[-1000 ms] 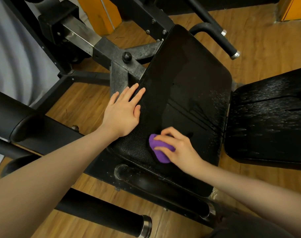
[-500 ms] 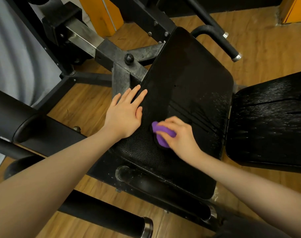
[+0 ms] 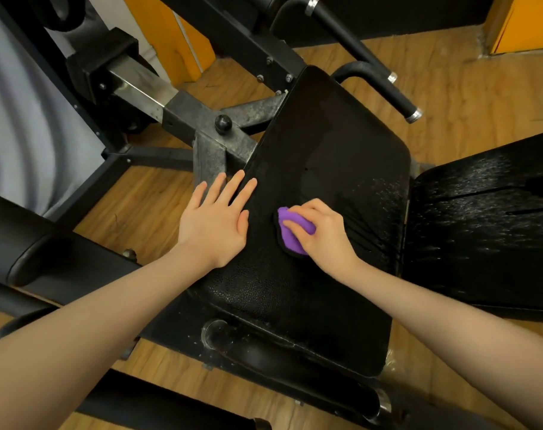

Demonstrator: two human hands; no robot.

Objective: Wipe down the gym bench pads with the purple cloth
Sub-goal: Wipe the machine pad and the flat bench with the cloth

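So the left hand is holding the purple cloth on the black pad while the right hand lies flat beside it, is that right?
Not quite: the hands are swapped. In the head view the right hand holds the purple cloth on the black pad, while the left hand lies flat beside it.

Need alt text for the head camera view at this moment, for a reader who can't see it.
A right hand presses a purple cloth onto a black bench pad, while the left hand rests flat on the pad's left edge. A second black pad, flecked with droplets, sits to the right above a wooden floor.
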